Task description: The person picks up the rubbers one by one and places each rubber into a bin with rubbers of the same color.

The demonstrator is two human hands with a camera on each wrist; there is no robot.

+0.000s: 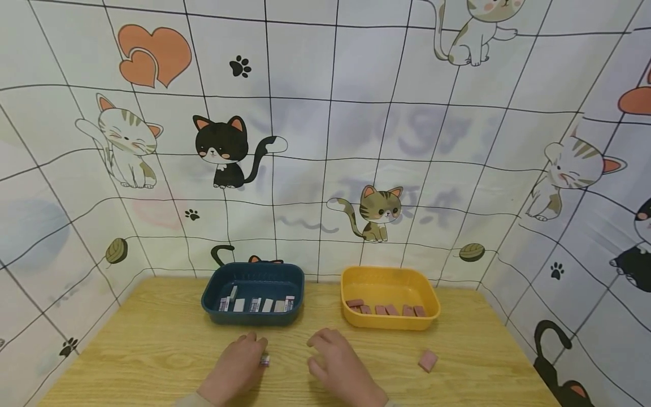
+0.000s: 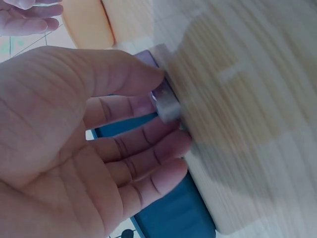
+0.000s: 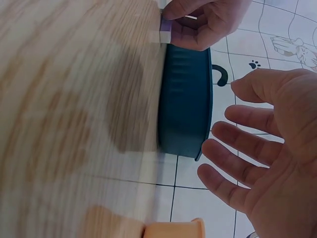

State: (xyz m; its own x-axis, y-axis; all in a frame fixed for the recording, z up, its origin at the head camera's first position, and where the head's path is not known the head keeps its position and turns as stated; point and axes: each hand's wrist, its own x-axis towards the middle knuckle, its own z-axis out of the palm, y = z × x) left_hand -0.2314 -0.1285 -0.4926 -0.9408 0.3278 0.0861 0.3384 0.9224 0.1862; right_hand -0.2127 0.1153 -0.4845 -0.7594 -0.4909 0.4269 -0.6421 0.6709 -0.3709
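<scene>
My left hand (image 1: 236,364) is low over the wooden table in front of the blue basket. Its thumb and fingers pinch a small white eraser with a purple printed sleeve (image 2: 167,103), right at the tabletop. In the head view, only one end of that eraser (image 1: 265,360) shows beside the fingers. My right hand (image 1: 339,362) hovers to the right with nothing in it. In the right wrist view its fingers (image 3: 237,161) are spread and relaxed. A pink block (image 1: 428,360) lies on the table farther right.
Behind my left hand, the blue basket (image 1: 252,321) holds several white and printed-sleeve pieces. The yellow basket (image 1: 389,322), to its right, has several pink blocks inside. A cat-printed sheet (image 1: 300,169) hangs behind and along the sides of the wooden table (image 1: 152,339).
</scene>
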